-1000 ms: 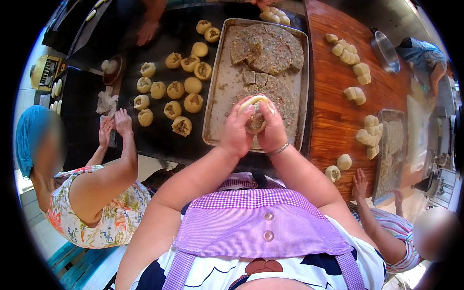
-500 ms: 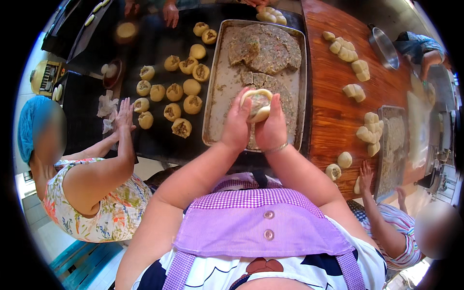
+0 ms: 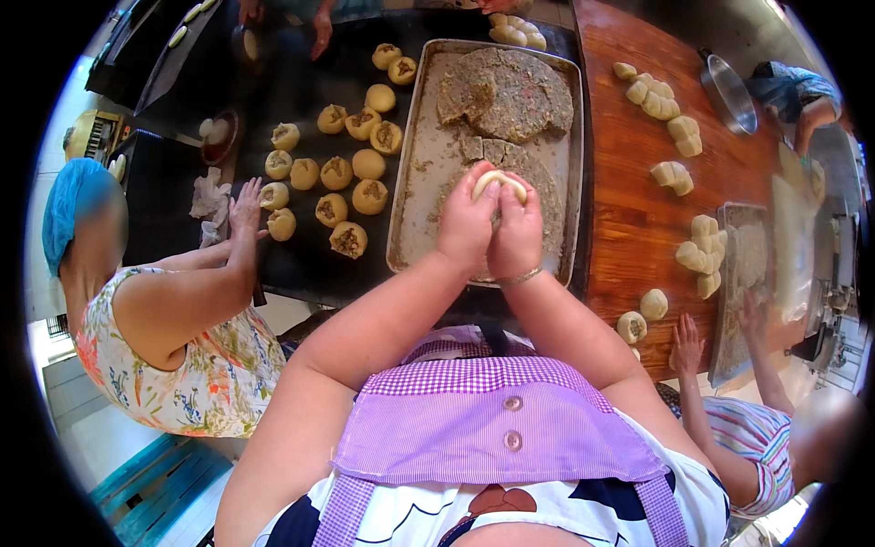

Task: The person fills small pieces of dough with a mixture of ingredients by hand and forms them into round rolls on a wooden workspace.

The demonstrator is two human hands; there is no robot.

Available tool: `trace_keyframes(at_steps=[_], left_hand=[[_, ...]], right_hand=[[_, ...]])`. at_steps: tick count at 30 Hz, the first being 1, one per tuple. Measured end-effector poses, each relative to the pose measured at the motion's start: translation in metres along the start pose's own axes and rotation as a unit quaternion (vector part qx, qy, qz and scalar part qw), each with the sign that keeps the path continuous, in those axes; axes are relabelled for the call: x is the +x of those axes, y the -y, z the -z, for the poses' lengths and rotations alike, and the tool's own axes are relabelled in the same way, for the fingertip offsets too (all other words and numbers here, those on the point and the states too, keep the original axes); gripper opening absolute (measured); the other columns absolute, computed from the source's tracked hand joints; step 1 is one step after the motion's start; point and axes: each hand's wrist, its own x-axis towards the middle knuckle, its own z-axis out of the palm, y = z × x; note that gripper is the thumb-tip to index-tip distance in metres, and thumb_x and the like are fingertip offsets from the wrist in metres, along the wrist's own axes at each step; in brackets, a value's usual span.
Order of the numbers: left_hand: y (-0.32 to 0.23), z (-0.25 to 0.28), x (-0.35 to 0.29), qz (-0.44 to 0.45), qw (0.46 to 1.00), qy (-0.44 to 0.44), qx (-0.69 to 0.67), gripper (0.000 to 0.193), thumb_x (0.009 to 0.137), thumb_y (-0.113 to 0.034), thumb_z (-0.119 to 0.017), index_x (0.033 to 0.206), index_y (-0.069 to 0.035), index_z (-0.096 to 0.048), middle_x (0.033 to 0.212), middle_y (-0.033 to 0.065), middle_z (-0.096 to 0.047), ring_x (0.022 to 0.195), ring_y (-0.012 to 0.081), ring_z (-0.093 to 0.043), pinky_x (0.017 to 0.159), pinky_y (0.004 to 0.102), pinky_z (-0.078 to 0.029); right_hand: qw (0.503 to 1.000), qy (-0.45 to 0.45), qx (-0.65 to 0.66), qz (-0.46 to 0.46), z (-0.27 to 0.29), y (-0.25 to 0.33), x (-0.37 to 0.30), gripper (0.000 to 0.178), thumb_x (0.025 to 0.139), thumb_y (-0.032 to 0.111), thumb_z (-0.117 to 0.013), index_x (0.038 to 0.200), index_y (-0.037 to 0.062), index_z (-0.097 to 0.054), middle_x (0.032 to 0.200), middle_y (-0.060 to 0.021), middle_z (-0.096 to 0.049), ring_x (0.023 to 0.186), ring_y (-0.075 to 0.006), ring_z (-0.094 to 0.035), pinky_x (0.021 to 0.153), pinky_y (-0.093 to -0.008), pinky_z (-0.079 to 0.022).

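Note:
Both my hands are pressed together around a pale piece of dough (image 3: 497, 177), whose curved upper rim shows between my fingers. My left hand (image 3: 468, 221) wraps it from one side. From the other side my right hand (image 3: 518, 230), with a bracelet at the wrist, closes on it with the thumbs side by side. What lies inside the dough is hidden. Under and beyond my hands is a large metal tray (image 3: 415, 205) holding a greenish-brown chopped filling (image 3: 506, 91), partly cut into pieces.
Several filled round buns (image 3: 347, 239) stand on the black table left of the tray. Dough lumps (image 3: 699, 246) and a metal bowl (image 3: 729, 91) rest on the wooden table (image 3: 629, 219) at right. Co-workers' hands (image 3: 244, 211) are at left, right (image 3: 688, 346) and far side.
My hands have closed together, folding the open dough cup so its wide opening no longer shows. The co-worker at right has moved one hand up toward the smaller tray.

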Motion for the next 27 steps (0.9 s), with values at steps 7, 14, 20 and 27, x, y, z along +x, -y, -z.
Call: trace_keyframes(at_steps=[7, 14, 20, 27], left_hand=[[-0.006, 0.020, -0.007, 0.049, 0.966, 0.025, -0.251, 0.045, 0.104, -0.034, -0.039, 0.136, -0.003, -0.042, 0.128, 0.0106, -0.054, 0.119, 0.0229, -0.051, 0.103, 0.0381, -0.042], [-0.002, 0.008, -0.020, 0.050, 0.971, -0.013, -0.233, 0.036, 0.100, -0.016, -0.049, 0.133, -0.003, -0.043, 0.124, 0.0096, -0.054, 0.114, 0.0203, -0.053, 0.099, 0.0343, -0.044], [-0.004, 0.014, -0.022, 0.054, 0.950, 0.042, -0.303, 0.036, 0.101, -0.016, -0.047, 0.134, -0.004, -0.042, 0.124, 0.0094, -0.054, 0.116, 0.0196, -0.053, 0.099, 0.0335, -0.044], [0.027, 0.007, -0.022, -0.061, 0.998, -0.005, -0.024, 0.041, 0.101, -0.012, -0.046, 0.140, -0.002, -0.038, 0.128, 0.0104, -0.053, 0.115, 0.0161, -0.053, 0.098, 0.0280, -0.045]], right_hand=[[0.987, 0.059, -0.148, -0.018, -0.002, 0.016, -0.003, 0.056, 0.101, 0.029, -0.050, 0.146, 0.0010, -0.031, 0.129, -0.0122, -0.053, 0.118, -0.0173, -0.049, 0.100, -0.0297, -0.040], [0.978, 0.050, -0.191, -0.074, 0.008, 0.015, 0.001, 0.053, 0.097, 0.018, -0.054, 0.141, -0.0044, -0.036, 0.144, -0.0163, -0.041, 0.123, -0.0198, -0.047, 0.099, -0.0306, -0.042], [0.993, 0.040, -0.038, -0.105, 0.002, 0.024, 0.002, 0.052, 0.094, 0.016, -0.060, 0.138, -0.0016, -0.041, 0.130, -0.0122, -0.052, 0.116, -0.0181, -0.052, 0.095, -0.0314, -0.046], [0.987, -0.002, -0.163, 0.013, -0.002, 0.006, -0.013, 0.024, 0.096, 0.008, -0.055, 0.119, 0.0029, -0.057, 0.106, -0.0078, -0.063, 0.094, -0.0124, -0.060, 0.081, -0.0256, -0.052]])
